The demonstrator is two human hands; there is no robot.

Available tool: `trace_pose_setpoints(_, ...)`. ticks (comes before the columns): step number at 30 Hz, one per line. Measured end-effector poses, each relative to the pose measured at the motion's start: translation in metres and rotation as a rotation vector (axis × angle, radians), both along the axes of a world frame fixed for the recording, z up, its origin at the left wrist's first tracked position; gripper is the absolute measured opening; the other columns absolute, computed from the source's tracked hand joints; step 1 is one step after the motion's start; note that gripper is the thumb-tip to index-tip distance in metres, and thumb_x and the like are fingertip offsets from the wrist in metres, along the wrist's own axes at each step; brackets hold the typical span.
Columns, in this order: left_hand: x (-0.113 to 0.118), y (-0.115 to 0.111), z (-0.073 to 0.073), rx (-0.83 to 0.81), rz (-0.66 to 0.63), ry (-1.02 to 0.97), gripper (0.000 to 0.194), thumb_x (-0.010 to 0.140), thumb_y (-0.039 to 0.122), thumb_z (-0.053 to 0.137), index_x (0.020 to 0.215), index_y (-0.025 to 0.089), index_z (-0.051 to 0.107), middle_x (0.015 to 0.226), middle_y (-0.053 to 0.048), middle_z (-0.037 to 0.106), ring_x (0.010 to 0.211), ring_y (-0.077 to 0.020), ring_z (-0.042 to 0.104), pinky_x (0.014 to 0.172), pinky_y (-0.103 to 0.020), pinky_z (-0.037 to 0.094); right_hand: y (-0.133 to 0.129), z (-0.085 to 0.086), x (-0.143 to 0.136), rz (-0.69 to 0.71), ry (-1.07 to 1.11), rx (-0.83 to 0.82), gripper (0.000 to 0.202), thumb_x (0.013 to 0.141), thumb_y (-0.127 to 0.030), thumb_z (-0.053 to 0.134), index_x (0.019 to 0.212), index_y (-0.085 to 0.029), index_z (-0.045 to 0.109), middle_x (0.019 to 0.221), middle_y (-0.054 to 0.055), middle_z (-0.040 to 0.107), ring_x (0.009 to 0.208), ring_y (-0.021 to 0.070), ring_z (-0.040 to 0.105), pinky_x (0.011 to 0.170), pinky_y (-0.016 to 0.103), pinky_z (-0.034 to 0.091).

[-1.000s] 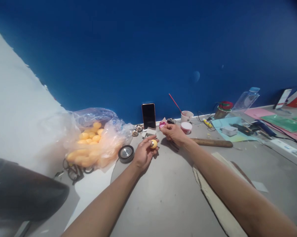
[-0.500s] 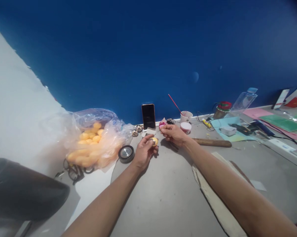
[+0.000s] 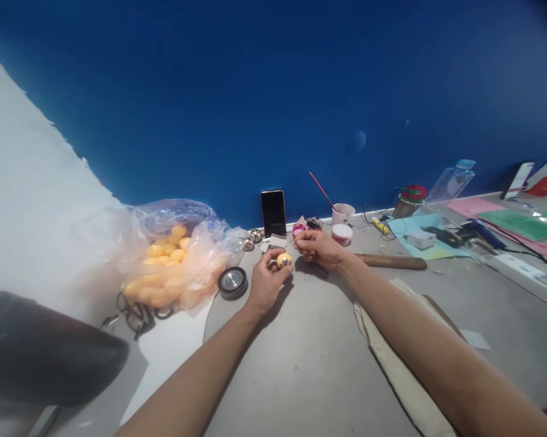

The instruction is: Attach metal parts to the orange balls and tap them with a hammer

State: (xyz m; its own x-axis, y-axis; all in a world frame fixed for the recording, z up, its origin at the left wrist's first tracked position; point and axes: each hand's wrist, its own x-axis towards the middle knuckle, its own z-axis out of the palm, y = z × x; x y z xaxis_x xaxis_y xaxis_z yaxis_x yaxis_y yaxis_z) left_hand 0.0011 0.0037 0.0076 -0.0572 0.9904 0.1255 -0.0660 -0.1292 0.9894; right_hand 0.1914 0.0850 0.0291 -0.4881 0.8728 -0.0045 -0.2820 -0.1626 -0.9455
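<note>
My left hand (image 3: 265,282) is closed on a yellow ball (image 3: 284,261), held between thumb and fingers above the grey tabletop. Dark, shiny patches show on the ball's surface. To its right, my right hand (image 3: 322,247) has thumb and fingertips pinched together; whatever is between them is too small to make out. Just behind those fingertips sits a bright pink object (image 3: 299,229), partly covered by the hand. Two shiny patterned balls (image 3: 248,244) rest beyond my left hand, near a phone (image 3: 273,212) propped against the blue wall.
A plastic bag of yellow balls (image 3: 177,255) lies at left, beside a round black-rimmed object (image 3: 232,283). A paper cup (image 3: 343,213) with a red stick and a small tub (image 3: 342,235) stand behind my right hand. A wooden rod (image 3: 394,262) and folded cloth (image 3: 392,352) lie at right.
The yellow ball has turned in my left hand, so more of its yellow side shows, and my left fingers have shifted around it. My right hand has barely moved.
</note>
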Motion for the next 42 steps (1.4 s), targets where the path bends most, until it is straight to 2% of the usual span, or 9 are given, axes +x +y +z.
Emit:
trace_pose_setpoints(4, -0.0002, 0.0010, 0.0000, 0.055, 0.039, 0.038, 0.045, 0.075, 0.026, 0.082, 0.119, 0.021, 0.075, 0.094, -0.003, 0.074, 0.082, -0.0169, 0.068, 0.075, -0.029, 0.055, 0.0010, -0.0018, 0.0007, -0.011, 0.005, 0.001, 0.047, 0.060, -0.044, 0.105, 0.079, -0.018, 0.071, 0.082, 0.001, 0.067, 0.064, 0.0088, 0.046, 0.051, 0.021, 0.030)
trace_pose_setpoints(7, 0.0011, 0.0018, -0.0015, 0.062, 0.057, -0.041, 0.051, 0.073, 0.025, 0.083, 0.122, 0.021, 0.070, 0.103, -0.004, 0.073, 0.089, -0.0177, 0.071, 0.080, -0.030, 0.057, 0.0009, -0.0018, 0.0009, 0.008, -0.002, -0.003, 0.046, 0.060, -0.043, 0.105, 0.079, -0.017, 0.071, 0.080, 0.001, 0.067, 0.063, 0.0087, 0.046, 0.050, 0.021, 0.030)
trace_pose_setpoints(10, 0.0020, 0.0014, -0.0017, 0.015, 0.047, -0.071, 0.048, 0.070, 0.026, 0.084, 0.114, 0.021, 0.067, 0.101, -0.003, 0.072, 0.081, -0.0162, 0.070, 0.071, -0.027, 0.055, 0.0002, -0.0012, 0.0009, 0.034, -0.002, -0.009, 0.047, 0.058, -0.042, 0.105, 0.081, -0.017, 0.073, 0.079, 0.001, 0.068, 0.062, 0.0086, 0.046, 0.050, 0.022, 0.030)
trace_pose_setpoints(13, 0.0015, 0.0001, 0.0005, 0.006, 0.031, 0.007, 0.044, 0.072, 0.026, 0.082, 0.114, 0.019, 0.069, 0.091, -0.002, 0.071, 0.074, -0.0150, 0.065, 0.065, -0.026, 0.050, -0.0007, -0.0010, 0.0006, 0.044, -0.010, -0.006, 0.049, 0.057, -0.043, 0.105, 0.084, -0.017, 0.074, 0.079, 0.002, 0.069, 0.061, 0.0090, 0.047, 0.051, 0.022, 0.031)
trace_pose_setpoints(19, 0.0014, 0.0005, -0.0002, 0.058, 0.076, 0.046, 0.047, 0.076, 0.030, 0.081, 0.121, 0.020, 0.071, 0.099, -0.004, 0.074, 0.079, -0.0165, 0.066, 0.069, -0.027, 0.052, -0.0025, -0.0010, -0.0007, 0.078, -0.038, 0.027, 0.046, 0.060, -0.044, 0.104, 0.082, -0.017, 0.073, 0.077, 0.003, 0.070, 0.062, 0.0095, 0.050, 0.053, 0.023, 0.033)
trace_pose_setpoints(24, 0.0015, 0.0011, -0.0036, 0.029, 0.075, 0.065, 0.041, 0.074, 0.028, 0.082, 0.111, 0.019, 0.069, 0.095, -0.004, 0.073, 0.076, -0.0162, 0.067, 0.068, -0.027, 0.052, -0.0021, -0.0032, -0.0009, 0.095, -0.081, 0.055, 0.045, 0.062, -0.047, 0.103, 0.081, -0.017, 0.075, 0.070, 0.000, 0.067, 0.057, 0.0082, 0.047, 0.052, 0.023, 0.032)
trace_pose_setpoints(29, -0.0002, 0.0006, -0.0032, 0.072, 0.075, 0.106, 0.043, 0.076, 0.029, 0.081, 0.118, 0.020, 0.074, 0.097, -0.005, 0.074, 0.077, -0.0165, 0.064, 0.070, -0.028, 0.052, -0.0005, -0.0060, -0.0015, 0.099, -0.109, 0.072, 0.042, 0.063, -0.045, 0.102, 0.084, -0.018, 0.077, 0.073, 0.001, 0.069, 0.058, 0.0091, 0.049, 0.052, 0.023, 0.034)
trace_pose_setpoints(32, 0.0000, 0.0007, -0.0038, 0.069, 0.073, 0.074, 0.048, 0.077, 0.030, 0.082, 0.123, 0.020, 0.071, 0.103, -0.005, 0.074, 0.078, -0.0162, 0.065, 0.070, -0.028, 0.052, -0.0012, -0.0056, -0.0029, 0.089, -0.124, 0.078, 0.042, 0.063, -0.044, 0.101, 0.084, -0.017, 0.077, 0.073, 0.002, 0.070, 0.057, 0.0090, 0.050, 0.052, 0.023, 0.035)
trace_pose_setpoints(42, 0.0000, 0.0026, -0.0059, 0.031, 0.007, 0.005, 0.045, 0.074, 0.035, 0.086, 0.112, 0.017, 0.070, 0.094, -0.004, 0.073, 0.075, -0.0155, 0.064, 0.069, -0.027, 0.052, -0.0050, -0.0008, -0.0038, 0.071, -0.178, 0.095, 0.037, 0.061, -0.040, 0.100, 0.082, -0.017, 0.080, 0.068, 0.001, 0.068, 0.058, 0.0094, 0.051, 0.053, 0.023, 0.035)
